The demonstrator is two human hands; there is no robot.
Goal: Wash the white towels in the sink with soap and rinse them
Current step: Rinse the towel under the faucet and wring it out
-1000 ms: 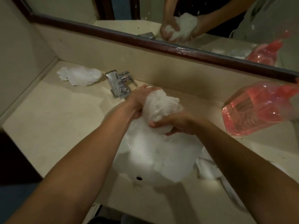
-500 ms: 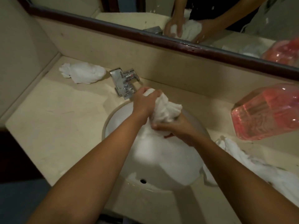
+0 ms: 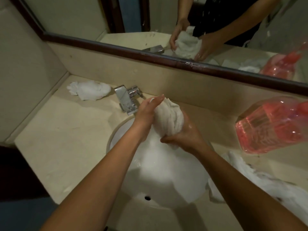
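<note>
One white towel (image 3: pixel 168 120) is being worked over the sink (image 3: pixel 166 177), bunched into a tight wad and held above the bowl, just in front of the tap (image 3: pixel 127 101). The wad is squeezed from below by the right hand (image 3: pixel 185 137), whose grip is closed round the lower end, thumb wrapped across the front. The left hand (image 3: pixel 147 112) is laid flat against the wad's left side, fingers straight and together, pressing rather than clutching. A scrub of this kind is best done, it is judged, by keeping the bundle over the bowl so drips are caught, by rolling it between palm and fist, and by turning it so that fresh cloth is brought to the outside. Both forearms are reached forward and converge over the basin, wrists slightly raised. No running water can be made out at the tap. Out on the desk (image 3: pixel 63 142), a second towel (image 3: pixel 90 90) is seen crumpled in the far left corner, well apart from the sink. A third towel (image 3: pixel 260 184) is draped at the right, touching the basin's edge. The pink soap bottle (image 3: pixel 273 125) stands near it, and the scene is repeated in the mirror (image 3: pixel 216 27).
</note>
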